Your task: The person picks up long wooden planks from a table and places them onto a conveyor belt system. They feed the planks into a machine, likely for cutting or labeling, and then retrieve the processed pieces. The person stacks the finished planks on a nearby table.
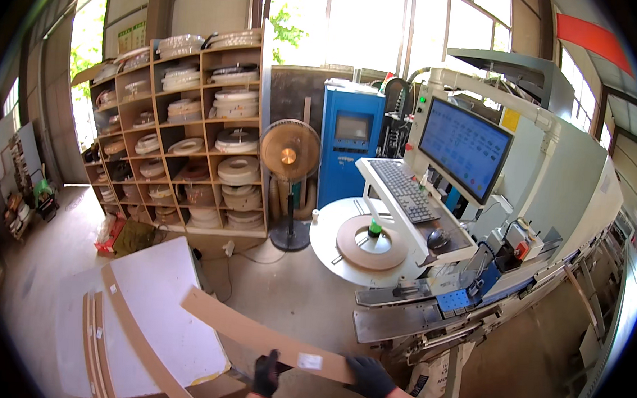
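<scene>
A long, narrow brown board (254, 332) with a white label is held out in front of me, its far end reaching over the corner of a white-topped table (163, 284). My left hand (267, 374), in a black glove, is closed at the board's near edge, with the thumb up. The right end of the board is in the grip of my right hand (370, 378), also black-gloved; its fingertips are partly hidden. On the table lie another long brown strip (136, 319) and several thinner strips (98, 346), some with small white labels.
To the right stands a machine with a feed table (398, 322), a monitor (465, 145) and a keyboard shelf (412, 197). A round turntable (324, 235) carries a brown edging roll (373, 256). A standing fan (290, 154), shelves of rolls (193, 120) and a floor cable (229, 273) are farther off.
</scene>
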Demonstrator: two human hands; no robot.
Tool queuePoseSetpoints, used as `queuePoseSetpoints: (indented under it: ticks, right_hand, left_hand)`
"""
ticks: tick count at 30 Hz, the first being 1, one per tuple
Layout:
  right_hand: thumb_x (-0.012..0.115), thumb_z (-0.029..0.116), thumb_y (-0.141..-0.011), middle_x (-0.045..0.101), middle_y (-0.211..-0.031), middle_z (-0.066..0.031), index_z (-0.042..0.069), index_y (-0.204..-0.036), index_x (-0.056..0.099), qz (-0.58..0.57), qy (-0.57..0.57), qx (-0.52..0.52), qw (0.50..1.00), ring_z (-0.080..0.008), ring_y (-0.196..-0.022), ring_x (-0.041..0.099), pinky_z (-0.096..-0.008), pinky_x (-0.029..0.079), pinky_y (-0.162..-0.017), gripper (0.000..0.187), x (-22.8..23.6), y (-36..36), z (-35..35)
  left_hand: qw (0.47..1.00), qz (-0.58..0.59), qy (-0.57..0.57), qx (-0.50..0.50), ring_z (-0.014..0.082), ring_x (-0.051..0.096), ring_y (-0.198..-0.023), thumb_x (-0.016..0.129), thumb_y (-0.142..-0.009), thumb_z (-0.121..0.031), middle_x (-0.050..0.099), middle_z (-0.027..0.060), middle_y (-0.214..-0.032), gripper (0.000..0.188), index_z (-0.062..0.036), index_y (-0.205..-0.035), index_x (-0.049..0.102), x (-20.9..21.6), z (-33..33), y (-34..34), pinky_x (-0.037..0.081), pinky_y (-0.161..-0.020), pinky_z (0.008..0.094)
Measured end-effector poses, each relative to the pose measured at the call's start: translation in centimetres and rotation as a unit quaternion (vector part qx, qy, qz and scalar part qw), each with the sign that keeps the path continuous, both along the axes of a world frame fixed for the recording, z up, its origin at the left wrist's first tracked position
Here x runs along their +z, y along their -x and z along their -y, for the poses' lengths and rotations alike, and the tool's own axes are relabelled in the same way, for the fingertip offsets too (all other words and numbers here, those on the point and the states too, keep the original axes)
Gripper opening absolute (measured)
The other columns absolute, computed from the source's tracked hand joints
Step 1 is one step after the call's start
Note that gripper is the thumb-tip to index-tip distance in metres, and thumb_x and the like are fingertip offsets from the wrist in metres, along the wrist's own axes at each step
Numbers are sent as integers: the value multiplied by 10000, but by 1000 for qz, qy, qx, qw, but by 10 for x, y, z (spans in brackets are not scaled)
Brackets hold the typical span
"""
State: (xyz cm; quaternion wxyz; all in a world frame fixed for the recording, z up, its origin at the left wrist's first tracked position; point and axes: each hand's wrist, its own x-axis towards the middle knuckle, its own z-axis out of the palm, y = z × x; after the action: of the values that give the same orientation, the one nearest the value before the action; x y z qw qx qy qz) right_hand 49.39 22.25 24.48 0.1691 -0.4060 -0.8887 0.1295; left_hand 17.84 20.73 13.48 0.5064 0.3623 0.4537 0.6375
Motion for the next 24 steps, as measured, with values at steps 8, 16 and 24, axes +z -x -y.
queuePoseSetpoints:
  ticks: [8, 16, 24]
  right_hand:
    - [792, 521, -737, 433, -1476, -216, 147, -1514, 424, 86, 45, -75, 992, -428, -1320, 440, -557, 382, -1061, 938, 1, -43, 55]
    - [750, 523, -762, 476, -1405, -238, 175, -1458, 496, -21, 138, -139, 980, -449, -1266, 474, -574, 409, -1019, 818, -37, -71, 73]
    - [702, 502, -846, 537, -1315, -215, 246, -1498, 456, 60, 77, -154, 983, -433, -1162, 551, -531, 429, -985, 743, 17, -75, 92]
  left_hand:
    - [945, 266, 150, -117, 420, 617, -1203, 502, -1048, -344, 588, 243, -1341, 501, 36, -1374, 484, 35, 6, -50, 526, -1010, 589]
    - [947, 256, 152, -124, 411, 632, -1179, 513, -1042, -302, 601, 236, -1316, 469, 40, -1362, 491, 8, -10, -70, 535, -996, 592]
    - [957, 112, 189, -189, 356, 721, -925, 586, -964, -169, 601, 183, -1279, 742, -82, -1592, 200, 90, -20, -91, 646, -650, 486]
